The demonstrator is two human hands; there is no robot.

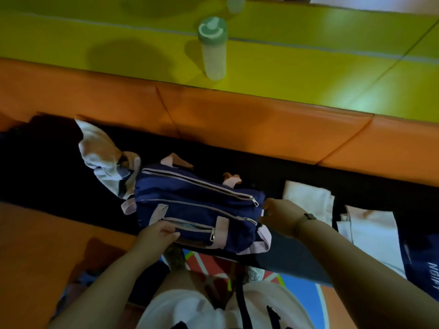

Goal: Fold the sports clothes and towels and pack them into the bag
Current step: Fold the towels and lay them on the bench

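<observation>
A navy bag point(194, 205) with pink trim and several zippers lies on its side on a black mat point(47, 167). My left hand point(156, 238) grips its near left edge by the front pocket. My right hand point(280, 216) holds the bag's right end near the zipper pulls. A crumpled white garment point(102, 155) lies against the bag's left side. A folded white towel point(308, 198) and a second folded white piece point(373, 231) lie to the right, next to a navy garment point(418, 255) with white lettering. A dark grey cloth point(292, 255) sits under the bag's right end.
An orange padded bench point(237, 119) runs behind the mat, with a yellow-green surface point(95, 32) beyond it. A clear bottle point(213, 47) with a green lid stands on that surface. Orange padding point(35, 245) lies at the near left. My own white shirt point(202, 309) fills the bottom.
</observation>
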